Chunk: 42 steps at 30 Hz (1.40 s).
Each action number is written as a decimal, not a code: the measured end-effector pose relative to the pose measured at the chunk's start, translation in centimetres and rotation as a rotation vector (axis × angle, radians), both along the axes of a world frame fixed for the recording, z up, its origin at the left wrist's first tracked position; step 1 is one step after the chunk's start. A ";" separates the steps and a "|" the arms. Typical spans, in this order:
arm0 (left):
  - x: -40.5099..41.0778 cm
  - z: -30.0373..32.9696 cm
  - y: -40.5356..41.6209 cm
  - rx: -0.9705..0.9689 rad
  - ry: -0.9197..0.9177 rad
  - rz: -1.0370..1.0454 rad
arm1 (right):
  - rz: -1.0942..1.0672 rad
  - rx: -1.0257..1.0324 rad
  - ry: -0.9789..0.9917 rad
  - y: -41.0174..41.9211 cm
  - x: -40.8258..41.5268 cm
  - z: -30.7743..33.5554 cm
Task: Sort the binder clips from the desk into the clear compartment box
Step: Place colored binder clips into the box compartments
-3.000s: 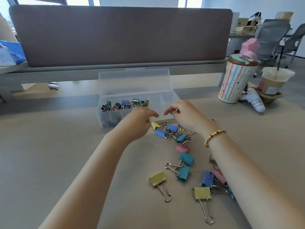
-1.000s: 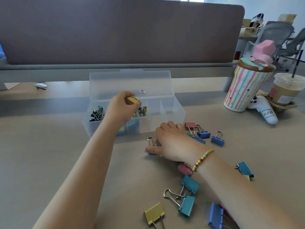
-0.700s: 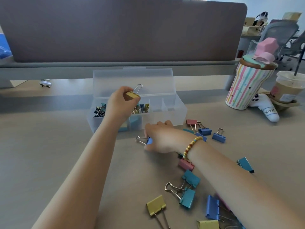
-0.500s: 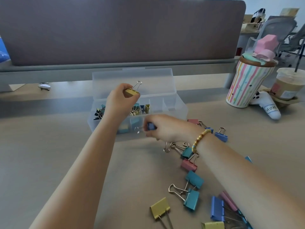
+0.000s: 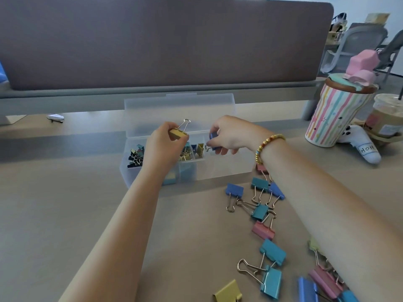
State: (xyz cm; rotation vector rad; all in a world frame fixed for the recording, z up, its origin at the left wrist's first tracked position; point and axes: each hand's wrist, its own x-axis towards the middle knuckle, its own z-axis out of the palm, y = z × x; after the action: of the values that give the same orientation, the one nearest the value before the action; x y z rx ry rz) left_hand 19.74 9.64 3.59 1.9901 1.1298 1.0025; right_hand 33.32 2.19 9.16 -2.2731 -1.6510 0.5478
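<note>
Apparently both hands hold clips over the box [image 5: 231,171]: left hand [image 5: 162,147] yellow clip [image 5: 177,133], right hand [image 5: 226,136] blue clip [image 5: 213,138].

upright lid [image 5: 178,110] behind, bare desk [image 5: 65,203] left

yellow clip [image 5: 178,133] in left hand [image 5: 162,147]; blue clip [image 5: 213,138] in right hand [image 5: 229,136]; teal clip [image 5: 259,211], pink clip [image 5: 263,231] below right hand; pastel-striped cup [image 5: 333,118] far right.
</note>
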 end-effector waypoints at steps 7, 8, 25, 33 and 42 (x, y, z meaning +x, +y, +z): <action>0.0 0.1 -0.2 0.029 0.007 0.015 | 0.010 -0.006 -0.250 1.5 -1.2 -0.5; 0.0 0.1 -0.2 0.029 0.005 0.012 | 0.006 0.018 -0.305 1.8 -1.4 -0.8; -0.1 0.2 0.0 0.024 0.082 -0.038 | -0.021 -0.097 -0.316 3.0 -0.3 -3.3; 0.2 0.2 -0.2 0.020 0.102 -0.070 | -0.083 0.276 0.187 1.2 -0.6 -1.0; 0.7 0.2 -1.0 0.099 0.083 -0.067 | -0.083 0.272 0.323 0.7 -2.1 -0.9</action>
State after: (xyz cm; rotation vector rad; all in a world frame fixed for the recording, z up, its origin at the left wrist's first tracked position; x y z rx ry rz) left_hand 20.47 8.67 3.83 2.1519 1.0681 0.9658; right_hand 31.26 2.88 8.30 -1.9315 -1.3758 0.5942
